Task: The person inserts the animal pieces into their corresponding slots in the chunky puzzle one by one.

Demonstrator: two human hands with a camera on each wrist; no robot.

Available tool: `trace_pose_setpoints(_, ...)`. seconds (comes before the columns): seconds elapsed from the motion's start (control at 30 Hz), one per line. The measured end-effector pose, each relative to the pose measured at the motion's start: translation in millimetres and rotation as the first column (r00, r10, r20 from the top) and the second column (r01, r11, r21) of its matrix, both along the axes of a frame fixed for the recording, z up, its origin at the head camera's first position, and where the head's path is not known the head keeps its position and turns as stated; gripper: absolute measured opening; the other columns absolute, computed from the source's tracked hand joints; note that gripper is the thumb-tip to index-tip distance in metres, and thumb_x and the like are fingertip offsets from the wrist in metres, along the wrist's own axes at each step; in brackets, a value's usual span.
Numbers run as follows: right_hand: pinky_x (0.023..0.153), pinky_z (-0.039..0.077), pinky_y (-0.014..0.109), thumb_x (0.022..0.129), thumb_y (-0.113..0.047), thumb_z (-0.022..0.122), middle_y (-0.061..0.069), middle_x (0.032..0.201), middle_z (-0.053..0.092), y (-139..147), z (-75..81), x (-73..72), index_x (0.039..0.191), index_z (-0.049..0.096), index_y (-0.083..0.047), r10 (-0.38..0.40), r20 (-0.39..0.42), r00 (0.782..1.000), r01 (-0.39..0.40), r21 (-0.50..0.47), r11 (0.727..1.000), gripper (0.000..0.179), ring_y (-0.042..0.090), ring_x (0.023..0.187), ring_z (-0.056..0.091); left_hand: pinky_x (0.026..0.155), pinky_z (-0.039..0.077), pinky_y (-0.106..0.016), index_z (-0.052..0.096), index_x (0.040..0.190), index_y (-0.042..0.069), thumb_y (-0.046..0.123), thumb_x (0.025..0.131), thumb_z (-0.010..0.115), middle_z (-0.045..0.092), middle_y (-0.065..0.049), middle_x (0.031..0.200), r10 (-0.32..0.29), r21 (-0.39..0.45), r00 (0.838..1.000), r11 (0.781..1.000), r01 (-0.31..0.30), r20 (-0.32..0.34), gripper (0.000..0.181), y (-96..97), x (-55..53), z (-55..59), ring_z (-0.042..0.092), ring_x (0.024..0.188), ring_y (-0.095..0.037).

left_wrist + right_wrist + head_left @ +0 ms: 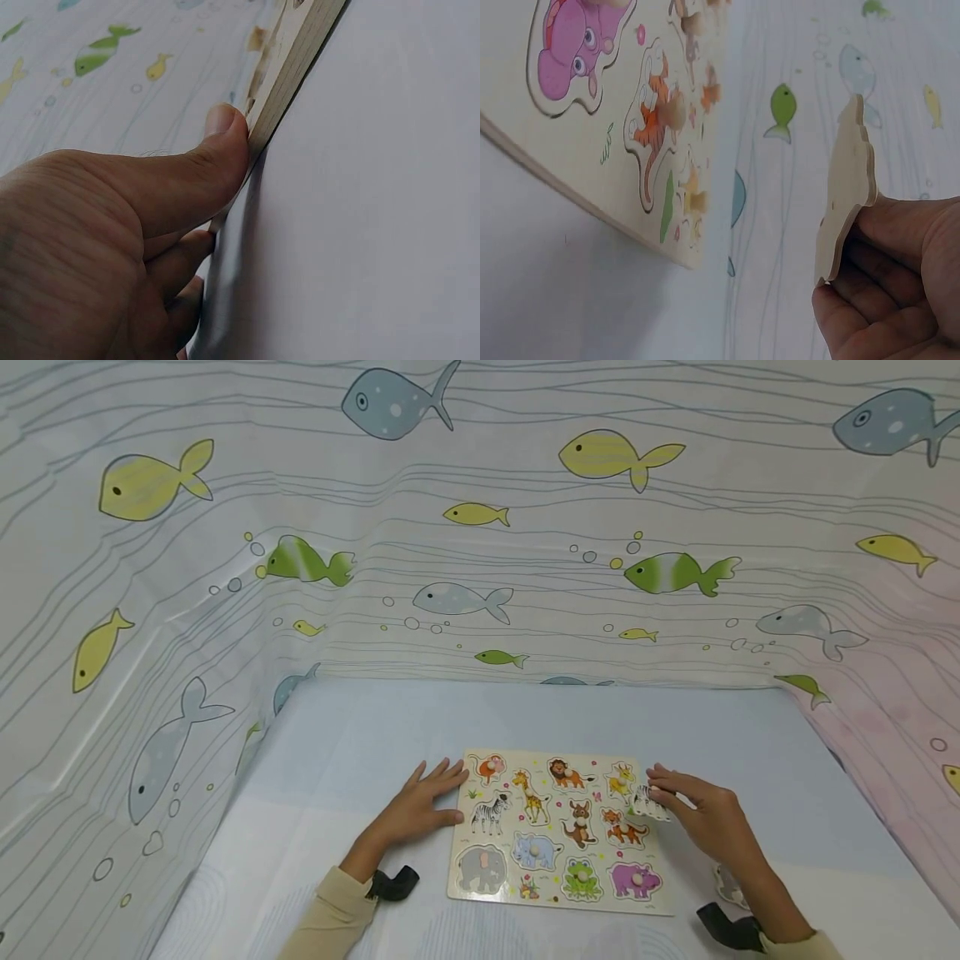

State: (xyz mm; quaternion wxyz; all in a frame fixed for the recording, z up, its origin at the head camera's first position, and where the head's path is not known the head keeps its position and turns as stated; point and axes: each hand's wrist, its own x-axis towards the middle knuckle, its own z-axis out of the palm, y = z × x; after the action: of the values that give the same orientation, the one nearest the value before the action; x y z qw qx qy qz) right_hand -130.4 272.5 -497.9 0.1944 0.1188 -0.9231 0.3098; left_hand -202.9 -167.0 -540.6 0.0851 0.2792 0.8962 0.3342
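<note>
A wooden animal puzzle board lies flat on the table, and most of its pieces carry round knobs. My left hand rests against the board's left edge, thumb and fingers touching it; in the left wrist view the thumb presses the wooden side. Over by the right edge, my right hand pinches a zebra puzzle piece above the board. The right wrist view shows this piece's plain wooden back. No knobs show on the board's zebra picture or elephant picture.
A grey puzzle piece lies on the table beside the right forearm, partly hidden by it. Fish-printed sheeting rises behind and at both sides of the pale tabletop. Black straps with camera mounts sit on both wrists.
</note>
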Motion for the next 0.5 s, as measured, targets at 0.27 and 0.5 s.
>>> trace_pose_setpoints(0.27, 0.099, 0.027, -0.006, 0.084, -0.007, 0.077, 0.011, 0.120, 0.073, -17.0, -0.1, -6.2, 0.111, 0.077, -0.008, 0.032, -0.022, 0.999, -0.032, 0.007, 0.999, 0.027, 0.039, 0.113, 0.067, 0.126, 0.000, -0.057, 0.046, 0.150, 0.010, 0.031, 0.086, 0.076, 0.036, -0.007, 0.160, 0.005, -0.007, 1.000, 1.000, -0.005, 0.003, 0.073, 1.1, 1.0, 2.7, 0.022, 0.154, -0.033)
trace_pose_setpoints(0.5, 0.101, 0.030, -0.004, 0.084, -0.006, 0.077, 0.010, 0.119, 0.074, -30.6, 1.1, -10.5, 0.111, 0.077, -0.007, 0.076, -0.029, 0.997, -0.076, -0.013, 0.997, 0.026, 0.038, 0.114, 0.067, 0.127, -0.001, -0.056, 0.047, 0.149, 0.011, 0.031, 0.086, 0.076, 0.036, -0.006, 0.160, 0.012, -0.009, 1.000, 1.000, -0.012, 0.003, 0.072, 0.5, 1.3, 1.7, 0.022, 0.154, -0.032)
